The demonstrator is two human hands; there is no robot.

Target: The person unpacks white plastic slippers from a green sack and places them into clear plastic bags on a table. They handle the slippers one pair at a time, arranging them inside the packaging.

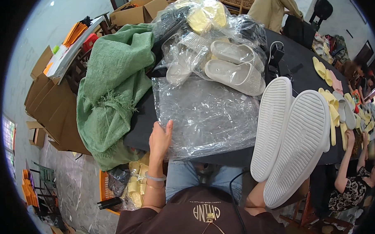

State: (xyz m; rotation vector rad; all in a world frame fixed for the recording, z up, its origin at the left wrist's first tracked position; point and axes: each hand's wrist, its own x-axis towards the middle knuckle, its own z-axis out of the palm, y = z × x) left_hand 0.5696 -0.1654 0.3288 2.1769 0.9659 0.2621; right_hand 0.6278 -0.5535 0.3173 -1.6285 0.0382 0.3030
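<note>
My left hand (pixel 159 142) is at the near left edge of a clear plastic bag (pixel 212 120), with its thumb on top and its other fingers partly hidden. The bag lies flat and wrinkled, its near side reaching the table edge. To the right, a pair of white slippers (pixel 298 148) is held up side by side, ribbed soles facing me. My right forearm (pixel 256 197) goes behind them, and they hide that hand. Beyond the flat bag lie grey slippers (pixel 233 72) wrapped in clear plastic, with yellow bagged slippers (pixel 208 16) heaped farther back.
A green woven sack (pixel 112 86) drapes over the left of the black table (pixel 292 43). Cardboard boxes (pixel 55 109) stand left; an orange basket (pixel 105 186) of bagged slippers sits below. Loose slippers (pixel 333 103) line the right side, where a co-worker's hands (pixel 350 139) reach in.
</note>
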